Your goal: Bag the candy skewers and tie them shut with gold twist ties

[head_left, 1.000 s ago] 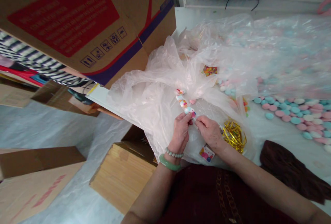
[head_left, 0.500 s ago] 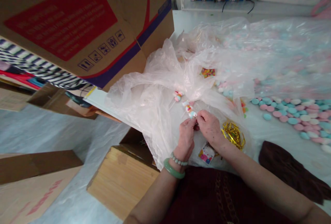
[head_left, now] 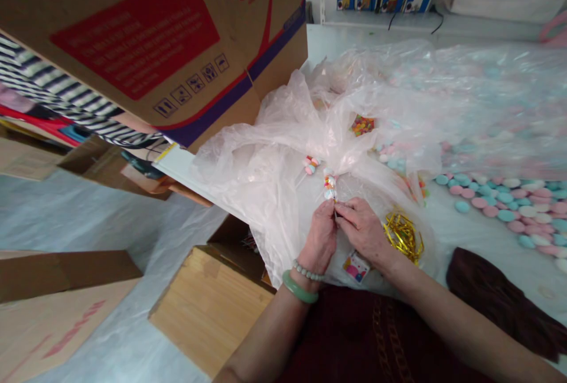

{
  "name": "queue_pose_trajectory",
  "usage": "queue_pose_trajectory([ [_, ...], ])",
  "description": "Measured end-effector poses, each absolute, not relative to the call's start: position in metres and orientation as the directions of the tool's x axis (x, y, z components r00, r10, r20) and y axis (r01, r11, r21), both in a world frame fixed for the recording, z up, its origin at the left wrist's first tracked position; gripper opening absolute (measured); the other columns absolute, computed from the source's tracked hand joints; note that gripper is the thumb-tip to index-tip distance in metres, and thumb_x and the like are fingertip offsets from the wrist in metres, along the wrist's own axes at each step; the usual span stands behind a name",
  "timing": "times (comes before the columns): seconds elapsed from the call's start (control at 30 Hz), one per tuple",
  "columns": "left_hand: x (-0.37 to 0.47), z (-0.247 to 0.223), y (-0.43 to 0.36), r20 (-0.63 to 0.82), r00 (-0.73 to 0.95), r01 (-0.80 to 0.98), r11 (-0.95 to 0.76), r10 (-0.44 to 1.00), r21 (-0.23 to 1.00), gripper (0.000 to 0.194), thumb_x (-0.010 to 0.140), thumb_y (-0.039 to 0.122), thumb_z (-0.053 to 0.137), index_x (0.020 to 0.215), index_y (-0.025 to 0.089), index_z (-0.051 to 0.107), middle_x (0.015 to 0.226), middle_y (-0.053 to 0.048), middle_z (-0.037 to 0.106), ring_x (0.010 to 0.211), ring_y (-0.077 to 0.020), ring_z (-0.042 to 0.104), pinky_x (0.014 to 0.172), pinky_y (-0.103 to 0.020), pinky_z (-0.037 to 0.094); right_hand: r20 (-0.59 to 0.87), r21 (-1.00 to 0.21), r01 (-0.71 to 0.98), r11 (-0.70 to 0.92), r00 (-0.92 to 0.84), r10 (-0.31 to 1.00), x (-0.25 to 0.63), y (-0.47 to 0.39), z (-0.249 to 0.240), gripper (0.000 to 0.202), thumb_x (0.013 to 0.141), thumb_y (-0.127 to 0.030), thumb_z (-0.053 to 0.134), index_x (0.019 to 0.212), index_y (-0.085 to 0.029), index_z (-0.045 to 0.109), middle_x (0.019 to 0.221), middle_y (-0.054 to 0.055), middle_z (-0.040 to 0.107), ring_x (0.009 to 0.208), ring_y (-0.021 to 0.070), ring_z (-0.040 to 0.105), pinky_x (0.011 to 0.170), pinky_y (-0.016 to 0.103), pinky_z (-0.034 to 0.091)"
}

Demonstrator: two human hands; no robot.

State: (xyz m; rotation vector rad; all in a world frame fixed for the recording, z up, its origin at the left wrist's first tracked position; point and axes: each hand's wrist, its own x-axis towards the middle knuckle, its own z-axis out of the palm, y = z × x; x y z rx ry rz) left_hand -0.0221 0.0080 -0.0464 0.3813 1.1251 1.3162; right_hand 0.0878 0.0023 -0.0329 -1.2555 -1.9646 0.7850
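A small candy packet, white with colourful pieces, stands out beyond my fingertips. My left hand pinches its lower end. Right beside it, my right hand is closed at the same end, thumb and finger together. Another candy cluster on a stick lies up and left on the clear plastic sheet. Gold twist ties are heaped to the right of my right hand. Below that hand lies a small printed card.
A large cardboard box stands at the upper left. Pink, blue and white candies spread over the right of the table under plastic. A dark cloth lies at the right; a wooden-looking box is below the table edge.
The view has shifted slightly, so the scene sits a little further right. The packet now points more upright, and my right fingers have moved at its lower end.
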Motion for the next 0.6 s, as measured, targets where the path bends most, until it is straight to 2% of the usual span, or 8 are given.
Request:
queue_pose_trajectory([
  [0.07, -0.024, -0.041, 0.005, -0.371, -0.141, -0.546, 0.24, 0.918, 0.803, 0.016, 0.072, 0.029, 0.061, 0.064, 0.015, 0.058, 0.066, 0.001, 0.057, 0.063, -0.0105, 0.049, 0.066, -0.026, 0.042, 0.136, -0.909, 0.365, 0.2, -0.196, 0.971, 0.091, 0.006, -0.033, 0.021, 0.086, -0.028, 0.056, 0.097, -0.023, 0.072, 0.097, 0.006, 0.066, 0.095, 0.0216, 0.057, 0.088, 0.037, 0.044],
  [0.13, -0.025, -0.032, 0.001, -0.345, -0.088, -0.547, 0.244, 0.934, 0.8, 0.018, 0.074, 0.028, 0.057, 0.061, 0.016, 0.057, 0.062, 0.0, 0.055, 0.06, -0.0106, 0.049, 0.064, -0.026, 0.041, -0.047, -0.984, 0.174, -0.034, -0.074, 0.996, 0.092, 0.011, -0.031, 0.019, 0.081, -0.032, 0.06, 0.093, -0.022, 0.071, 0.092, 0.004, 0.067, 0.089, 0.0207, 0.059, 0.083, 0.036, 0.046],
  [0.17, -0.025, -0.027, -0.001, -0.334, -0.044, -0.554, 0.255, 0.942, 0.793, 0.019, 0.075, 0.027, 0.057, 0.059, 0.016, 0.056, 0.061, 0.0, 0.054, 0.059, -0.0105, 0.049, 0.063, -0.025, 0.041, -0.152, -0.987, 0.058, -0.147, -0.082, 0.985, 0.092, 0.014, -0.029, 0.02, 0.079, -0.035, 0.062, 0.09, -0.021, 0.071, 0.086, 0.003, 0.067, 0.082, 0.0195, 0.059, 0.079, 0.034, 0.047],
  [0.23, -0.023, -0.017, -0.007, -0.308, 0.044, -0.588, 0.274, 0.95, 0.761, 0.022, 0.076, 0.027, 0.057, 0.057, 0.016, 0.054, 0.059, 0.0, 0.052, 0.058, -0.0097, 0.048, 0.062, -0.025, 0.041, -0.295, -0.922, -0.18, -0.342, -0.245, 0.924, 0.09, 0.019, -0.025, 0.023, 0.077, -0.041, 0.062, 0.081, -0.02, 0.068, 0.07, 0.001, 0.064, 0.063, 0.0154, 0.055, 0.067, 0.031, 0.047],
  [0.3, -0.021, -0.01, -0.013, -0.326, 0.147, -0.621, 0.344, 0.934, 0.704, 0.025, 0.077, 0.029, 0.059, 0.057, 0.016, 0.053, 0.056, 0.001, 0.05, 0.054, -0.0087, 0.047, 0.059, -0.024, 0.04, -0.315, -0.812, -0.341, -0.474, -0.427, 0.848, 0.086, 0.022, -0.022, 0.024, 0.074, -0.043, 0.065, 0.076, -0.019, 0.067, 0.063, 0.0, 0.062, 0.052, 0.0127, 0.049, 0.059, 0.029, 0.046],
  [0.4, -0.024, -0.008, -0.024, -0.387, 0.28, -0.614, 0.474, 0.878, 0.631, 0.029, 0.078, 0.038, 0.062, 0.061, 0.016, 0.053, 0.051, 0.001, 0.05, 0.044, -0.0083, 0.045, 0.049, -0.024, 0.038, -0.314, -0.724, -0.444, -0.528, -0.47, 0.825, 0.082, 0.023, -0.017, 0.023, 0.066, -0.033, 0.073, 0.084, -0.02, 0.067, 0.076, 0.002, 0.069, 0.057, 0.0133, 0.054, 0.057, 0.027, 0.046],
  [0.5, -0.033, -0.007, -0.033, -0.379, 0.267, -0.544, 0.463, 0.886, 0.7, 0.031, 0.079, 0.046, 0.063, 0.072, 0.016, 0.057, 0.046, 0.003, 0.05, 0.037, -0.0086, 0.041, 0.047, -0.025, 0.04, -0.295, -0.757, -0.438, -0.485, -0.433, 0.852, 0.08, 0.019, -0.011, 0.022, 0.064, -0.025, 0.073, 0.085, -0.019, 0.067, 0.082, 0.003, 0.071, 0.065, 0.0145, 0.058, 0.06, 0.026, 0.048],
  [0.6, -0.042, -0.003, -0.038, -0.343, 0.224, -0.483, 0.41, 0.912, 0.774, 0.034, 0.078, 0.048, 0.066, 0.086, 0.015, 0.061, 0.046, 0.004, 0.053, 0.037, -0.009, 0.042, 0.053, -0.027, 0.044, -0.257, -0.792, -0.426, -0.438, -0.417, 0.871, 0.077, 0.014, -0.003, 0.019, 0.066, -0.021, 0.072, 0.084, -0.019, 0.066, 0.082, 0.002, 0.07, 0.071, 0.0152, 0.06, 0.062, 0.026, 0.048],
])
